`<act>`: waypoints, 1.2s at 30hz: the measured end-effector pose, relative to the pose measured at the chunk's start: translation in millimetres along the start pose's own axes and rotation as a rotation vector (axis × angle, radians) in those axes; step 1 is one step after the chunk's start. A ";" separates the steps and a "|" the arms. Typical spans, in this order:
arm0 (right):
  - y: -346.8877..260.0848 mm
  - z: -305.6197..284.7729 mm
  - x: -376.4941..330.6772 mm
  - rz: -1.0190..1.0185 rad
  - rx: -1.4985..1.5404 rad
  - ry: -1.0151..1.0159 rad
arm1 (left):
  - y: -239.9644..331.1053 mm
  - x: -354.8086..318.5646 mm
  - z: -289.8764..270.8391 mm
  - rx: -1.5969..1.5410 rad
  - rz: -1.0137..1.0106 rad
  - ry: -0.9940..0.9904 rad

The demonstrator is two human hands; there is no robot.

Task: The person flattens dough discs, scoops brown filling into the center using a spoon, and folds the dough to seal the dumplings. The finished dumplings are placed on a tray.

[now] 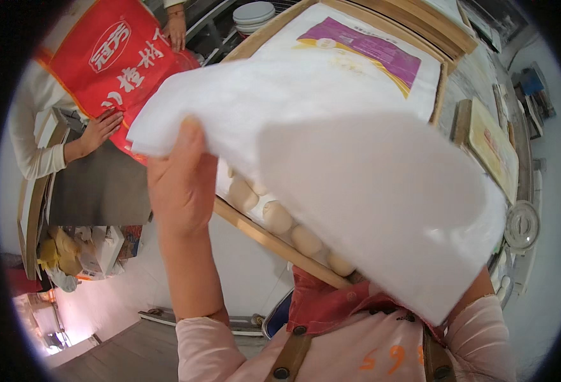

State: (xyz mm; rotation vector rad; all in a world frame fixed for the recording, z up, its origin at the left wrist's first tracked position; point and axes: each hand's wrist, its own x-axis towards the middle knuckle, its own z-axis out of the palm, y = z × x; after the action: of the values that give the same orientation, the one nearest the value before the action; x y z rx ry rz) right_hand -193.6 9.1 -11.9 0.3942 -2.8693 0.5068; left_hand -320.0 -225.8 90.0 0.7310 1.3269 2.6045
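Observation:
My left hand (182, 178) is closed on the near left corner of a large white sheet (369, 184), thumb on top. The sheet is raised at the near side and stretches over a wooden tray (261, 237); a purple printed panel (369, 48) shows toward its far end. Under the lifted edge, several round pale dough balls (277, 217) sit in a row along the tray's near rim. My right forearm (478, 291) goes up behind the near right part of the sheet, which hides that hand and its fingers.
At the far left another person in a red apron (118, 63) rests one hand (102, 130) against the apron. White lidded buckets (254, 16) stand beyond the tray. On the right are a yellowish flat box (494, 149) and a round clear lid (522, 226).

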 end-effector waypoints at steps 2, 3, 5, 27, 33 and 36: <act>-3.2 -20.2 -30.6 -0.016 0.116 0.046 | -6.3 -19.9 -39.6 0.090 -0.023 0.090; -5.3 -35.2 -49.0 -0.008 0.197 0.075 | -1.7 -30.8 -52.9 0.095 -0.046 0.088; -10.6 -59.6 -87.0 0.052 0.375 0.088 | 11.5 -71.8 -68.0 0.062 -0.126 0.133; 3.8 -14.5 -239.4 0.641 -0.086 0.135 | -7.1 -195.9 73.9 0.171 -0.901 -0.816; 2.5 -27.9 -249.4 0.443 -0.201 0.134 | -48.3 -200.2 125.3 0.134 -0.878 -0.812; -12.2 -55.4 -269.8 0.251 -0.211 0.166 | -66.2 -202.2 122.0 0.120 -0.741 -0.731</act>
State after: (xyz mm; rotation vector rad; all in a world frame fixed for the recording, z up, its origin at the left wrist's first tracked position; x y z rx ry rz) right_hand 73.0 78.6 -22.1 -0.0419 -2.7843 0.2569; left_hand -92.1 -162.5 25.3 0.8677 1.1928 1.4862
